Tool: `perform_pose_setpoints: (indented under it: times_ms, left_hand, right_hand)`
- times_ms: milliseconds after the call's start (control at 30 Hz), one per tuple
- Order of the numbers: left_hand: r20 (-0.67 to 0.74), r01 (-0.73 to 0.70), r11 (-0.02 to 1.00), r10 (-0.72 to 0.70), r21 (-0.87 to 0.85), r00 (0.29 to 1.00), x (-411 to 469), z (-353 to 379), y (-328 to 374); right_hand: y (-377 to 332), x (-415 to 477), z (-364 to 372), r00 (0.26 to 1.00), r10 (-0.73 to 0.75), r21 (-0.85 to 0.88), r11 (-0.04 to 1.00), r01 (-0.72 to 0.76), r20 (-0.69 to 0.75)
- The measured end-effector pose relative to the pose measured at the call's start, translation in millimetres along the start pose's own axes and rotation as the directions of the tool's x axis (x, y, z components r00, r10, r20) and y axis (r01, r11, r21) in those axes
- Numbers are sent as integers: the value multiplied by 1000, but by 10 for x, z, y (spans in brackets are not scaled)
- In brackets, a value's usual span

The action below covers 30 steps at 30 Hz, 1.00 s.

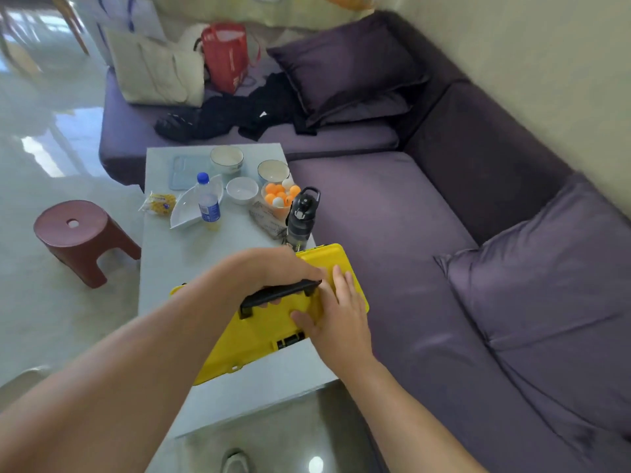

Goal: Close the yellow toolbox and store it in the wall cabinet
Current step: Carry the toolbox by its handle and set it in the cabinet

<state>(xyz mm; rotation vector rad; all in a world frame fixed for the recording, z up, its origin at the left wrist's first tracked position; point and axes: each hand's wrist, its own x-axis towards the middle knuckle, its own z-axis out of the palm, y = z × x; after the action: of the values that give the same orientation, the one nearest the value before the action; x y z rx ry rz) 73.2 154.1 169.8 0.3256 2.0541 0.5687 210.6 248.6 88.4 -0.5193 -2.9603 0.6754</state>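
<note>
The yellow toolbox (259, 339) lies on the near right part of the pale coffee table (177, 268), lid down, its front side with a black latch (290, 339) facing me. My left hand (273, 271) is curled around the black carry handle (273, 295) on top. Flat against the lid's right end rests my right hand (338, 312), fingers spread, thumb near the latch. No wall cabinet is in view.
Behind the toolbox stand a dark drinking bottle (302, 216), a bowl of ping-pong balls (280, 196), white bowls (227, 160), and a water bottle (208, 203). A purple sofa (444, 268) runs along the right. A brown stool (78, 237) stands on the floor at left.
</note>
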Motion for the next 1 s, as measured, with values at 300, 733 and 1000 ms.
perform_pose_setpoints:
  times_ms: [300,733,1000]
  left_hand:
    - [-138,-207,978,209,27,968,-1614,212,1661]
    - [202,-419,893,385,166,900,-3011,1976,3868]
    - [505,-576,796,426,185,750,-3441,3270,4931]
  right_hand:
    - [227,-629,-2147,970,-62,-84,996,43,-237]
    - [1612,-2706,-4181,891,178,-147,954,-260,-419]
    - [2000,-4045,-4830,612,466,25,808,-589,-639]
